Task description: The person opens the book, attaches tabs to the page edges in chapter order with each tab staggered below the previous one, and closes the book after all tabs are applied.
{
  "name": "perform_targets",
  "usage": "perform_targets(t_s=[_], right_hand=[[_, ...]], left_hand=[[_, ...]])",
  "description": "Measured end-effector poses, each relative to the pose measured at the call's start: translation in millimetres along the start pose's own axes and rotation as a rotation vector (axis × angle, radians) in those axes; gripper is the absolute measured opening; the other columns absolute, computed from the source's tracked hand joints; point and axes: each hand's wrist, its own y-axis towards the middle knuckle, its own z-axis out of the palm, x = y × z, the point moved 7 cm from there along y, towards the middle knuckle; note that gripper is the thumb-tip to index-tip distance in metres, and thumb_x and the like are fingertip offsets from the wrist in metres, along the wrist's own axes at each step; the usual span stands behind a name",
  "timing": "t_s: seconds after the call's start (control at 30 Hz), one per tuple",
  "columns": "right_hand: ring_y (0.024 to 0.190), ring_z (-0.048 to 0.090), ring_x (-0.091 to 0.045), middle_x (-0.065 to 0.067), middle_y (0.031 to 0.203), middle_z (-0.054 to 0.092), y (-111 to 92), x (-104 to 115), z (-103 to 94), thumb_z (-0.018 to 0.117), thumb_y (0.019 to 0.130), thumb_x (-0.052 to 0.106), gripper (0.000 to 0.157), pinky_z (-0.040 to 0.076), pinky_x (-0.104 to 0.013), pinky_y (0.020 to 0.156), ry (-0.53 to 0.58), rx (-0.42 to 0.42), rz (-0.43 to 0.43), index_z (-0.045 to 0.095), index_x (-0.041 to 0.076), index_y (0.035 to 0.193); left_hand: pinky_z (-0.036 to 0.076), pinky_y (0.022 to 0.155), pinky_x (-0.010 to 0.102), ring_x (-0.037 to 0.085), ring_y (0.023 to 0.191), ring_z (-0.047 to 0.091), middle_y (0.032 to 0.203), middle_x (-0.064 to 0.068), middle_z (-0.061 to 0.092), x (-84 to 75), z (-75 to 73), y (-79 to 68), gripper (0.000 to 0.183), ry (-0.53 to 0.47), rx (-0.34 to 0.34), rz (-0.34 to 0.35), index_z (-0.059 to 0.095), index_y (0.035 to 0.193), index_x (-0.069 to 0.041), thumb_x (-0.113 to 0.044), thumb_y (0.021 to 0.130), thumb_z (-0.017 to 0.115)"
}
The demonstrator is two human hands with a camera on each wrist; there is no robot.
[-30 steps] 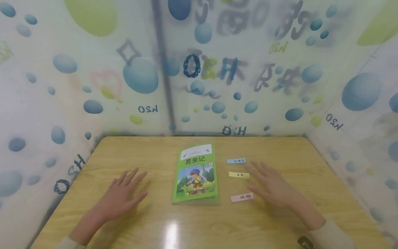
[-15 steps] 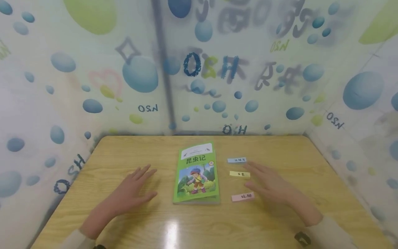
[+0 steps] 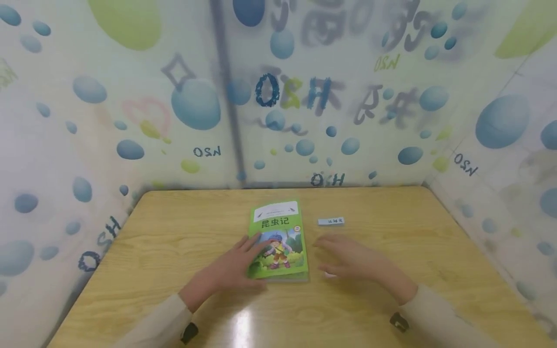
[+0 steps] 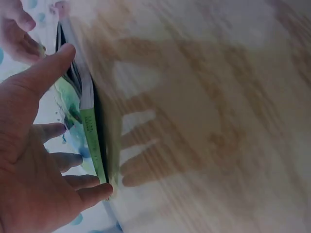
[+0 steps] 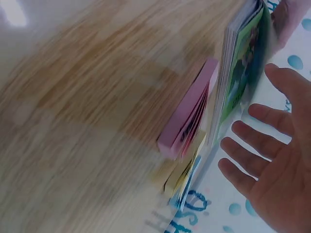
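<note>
A green paperback book (image 3: 283, 227) with a cartoon child on its cover lies at the middle of the table, its front cover slightly lifted along the near edge. My left hand (image 3: 235, 266) is at the book's left side, fingers spread and overlapping the cover in the head view; contact cannot be told. Right of the book hovers my right hand (image 3: 357, 258), fingers extended, holding nothing. Beneath it are a pink sticky-note pad (image 5: 187, 109) and a yellow pad (image 5: 176, 180), mostly hidden in the head view. A blue pad (image 3: 330, 221) with handwriting lies farther back.
The wooden table (image 3: 183, 212) meets a patterned backdrop (image 3: 278, 159) with blue and green bubbles along its back edge. Similar patterned sheets close in both sides. A bright light reflection (image 3: 242, 328) falls on the near tabletop.
My left hand has moved right to the book. My right hand has shifted left toward the book and now covers the yellow pad and most of the pink one in the head view.
</note>
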Motion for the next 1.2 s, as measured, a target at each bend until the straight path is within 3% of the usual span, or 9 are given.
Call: perform_targets(t_s=[0.2, 0.63, 0.9, 1.2], right_hand=[[0.13, 0.052, -0.028, -0.011, 0.142, 0.055, 14.4, 6.8, 11.9, 0.07, 0.097, 0.035, 0.051, 0.043, -0.046, 0.107, -0.041, 0.055, 0.007, 0.06, 0.008, 0.139], [0.117, 0.06, -0.023, -0.008, 0.13, 0.063, 28.2, 12.9, 14.5, 0.072, 0.094, 0.04, 0.053, 0.05, -0.04, 0.099, -0.123, 0.076, 0.009, 0.061, 0.008, 0.134], [0.12, 0.059, -0.024, -0.01, 0.132, 0.062, 29.6, 10.8, 12.6, 0.074, 0.093, 0.041, 0.057, 0.049, -0.042, 0.101, -0.08, 0.081, 0.047, 0.06, 0.007, 0.136], [0.126, 0.056, -0.026, -0.01, 0.138, 0.06, 29.4, 8.8, 7.3, 0.078, 0.089, 0.041, 0.063, 0.045, -0.043, 0.105, -0.055, 0.087, 0.116, 0.059, 0.008, 0.139]], left_hand=[[0.033, 0.104, 0.07, 0.058, 0.142, 0.021, 0.164, 0.024, 0.015, -2.0, 4.4, 3.6, 0.092, 0.04, -0.011, -0.028, 0.035, 0.159, -0.016, -0.044, 0.085, 0.081], [0.036, 0.103, 0.068, 0.054, 0.141, 0.027, 0.163, 0.023, 0.021, -8.4, -0.9, 6.8, 0.096, 0.066, -0.023, -0.01, 0.036, 0.159, -0.016, -0.047, 0.081, 0.084], [0.033, 0.106, 0.066, 0.053, 0.143, 0.025, 0.164, 0.022, 0.02, -19.5, -0.8, 14.8, 0.095, 0.087, -0.002, 0.034, 0.036, 0.159, -0.015, -0.05, 0.083, 0.082], [0.033, 0.106, 0.067, 0.052, 0.144, 0.023, 0.165, 0.02, 0.019, -20.7, -1.1, 18.9, 0.096, 0.082, 0.022, 0.017, 0.035, 0.159, -0.015, -0.05, 0.083, 0.082]])
